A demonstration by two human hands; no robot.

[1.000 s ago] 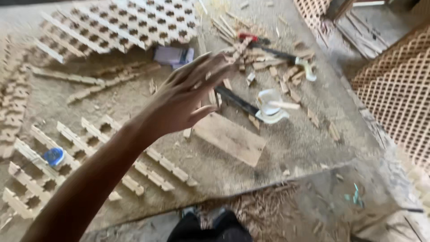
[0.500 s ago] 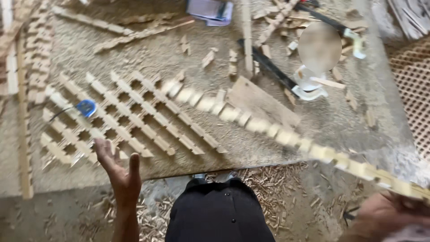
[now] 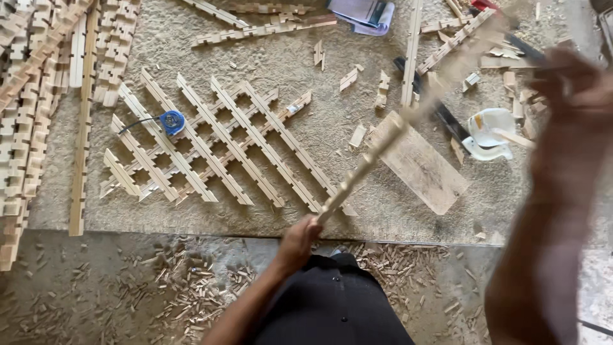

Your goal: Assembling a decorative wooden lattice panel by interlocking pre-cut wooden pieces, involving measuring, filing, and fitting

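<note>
The notched slat [image 3: 377,150] is showing pale, raw wood with an even toothed pattern along its edge. The lattice panel [image 3: 217,144] is displaying the same light tan in a diagonal diamond grid. The tape measure [image 3: 172,121] is showing bright blue. The container [image 3: 488,133] is appearing white. The work mat [image 3: 287,76] is showing speckled beige.

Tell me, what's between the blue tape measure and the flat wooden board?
In the head view, the half-built wooden lattice lies between the blue tape measure and the flat board, with a small wood offcut beside it.
</note>
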